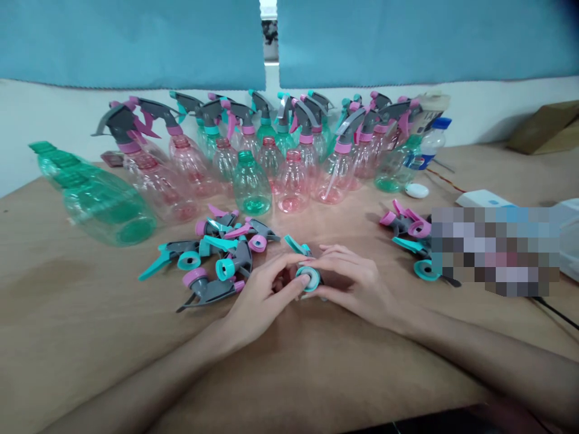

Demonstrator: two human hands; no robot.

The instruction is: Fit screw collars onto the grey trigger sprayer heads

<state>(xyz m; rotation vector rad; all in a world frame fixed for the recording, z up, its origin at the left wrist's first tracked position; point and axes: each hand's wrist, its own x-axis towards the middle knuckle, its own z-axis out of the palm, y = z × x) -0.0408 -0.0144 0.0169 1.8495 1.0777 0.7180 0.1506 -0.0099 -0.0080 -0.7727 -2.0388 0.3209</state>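
Both of my hands are closed around one grey and teal spray trigger head (312,278) above the front middle of the table. Its round teal collar faces me, with a pale disc inside. The thumb of my left hand (266,286) presses into the collar's opening. My right hand (355,280) grips the collar from the other side, fingers over the top. Most of the grey body is hidden behind my fingers. Just left of my left hand lies a pile of loose trigger heads (215,293) with pink and teal collars.
Clear pink bottles (293,184) and green bottles (251,187) stand in rows at the back, many with trigger heads on. More loose heads (402,226) lie at right, beside a blurred patch. A white round lid (417,191), a blue-capped bottle (434,141) and a cardboard box (545,128) are farther back.
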